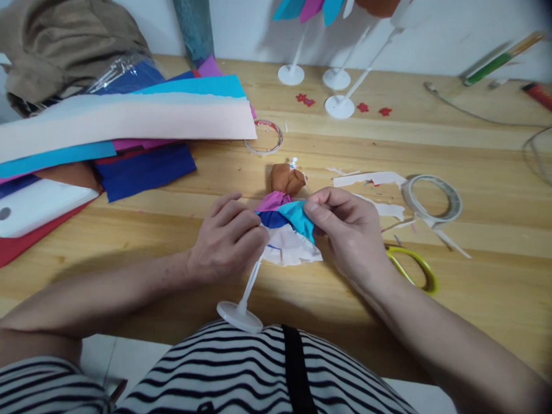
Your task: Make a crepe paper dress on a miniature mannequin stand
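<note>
Between my hands lies a paper figure with a round brown crepe-paper top point(287, 179), a pink band and a dark blue and white skirt point(289, 246). It is tilted, top away from me, on a white stand point(240, 315) whose round base points toward my body. My left hand point(231, 239) is closed on the figure's left side; its fingertips are partly hidden. With thumb and forefinger, my right hand point(347, 225) pinches the right end of a light blue crepe-paper piece point(298, 217) lying across the figure's middle.
Yellow-handled scissors point(428, 273) lie partly under my right forearm, near a tape roll point(433, 199) and white paper scraps point(370, 178). Coloured crepe-paper sheets point(130, 119) and a white glue gun-like or phone-like object point(42, 208) are left. White stands point(340, 106) rise at the back.
</note>
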Action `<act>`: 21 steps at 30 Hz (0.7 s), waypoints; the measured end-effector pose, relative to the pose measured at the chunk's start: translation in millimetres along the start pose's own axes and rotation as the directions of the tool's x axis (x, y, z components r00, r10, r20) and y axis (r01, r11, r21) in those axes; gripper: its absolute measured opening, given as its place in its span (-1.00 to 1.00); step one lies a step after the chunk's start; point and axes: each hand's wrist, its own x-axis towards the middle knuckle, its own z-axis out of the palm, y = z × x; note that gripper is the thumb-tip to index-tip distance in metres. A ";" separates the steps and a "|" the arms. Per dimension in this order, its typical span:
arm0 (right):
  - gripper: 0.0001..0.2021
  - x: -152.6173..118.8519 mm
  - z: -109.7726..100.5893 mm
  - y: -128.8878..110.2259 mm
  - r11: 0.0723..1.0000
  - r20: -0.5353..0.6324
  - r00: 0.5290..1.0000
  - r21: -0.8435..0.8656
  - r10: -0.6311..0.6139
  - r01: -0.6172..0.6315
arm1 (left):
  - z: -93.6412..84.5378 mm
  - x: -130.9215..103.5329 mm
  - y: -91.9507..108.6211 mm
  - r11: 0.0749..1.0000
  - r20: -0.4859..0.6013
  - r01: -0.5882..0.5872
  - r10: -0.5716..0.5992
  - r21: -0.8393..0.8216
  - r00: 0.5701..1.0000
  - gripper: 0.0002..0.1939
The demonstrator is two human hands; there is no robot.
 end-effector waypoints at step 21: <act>-0.73 2.8 -4.1 -8.6 0.999 -0.034 0.999 0.037 -0.006 0.007 | 1.6 8.3 -13.4 0.995 0.080 -0.085 0.089 -0.061 0.993 -0.82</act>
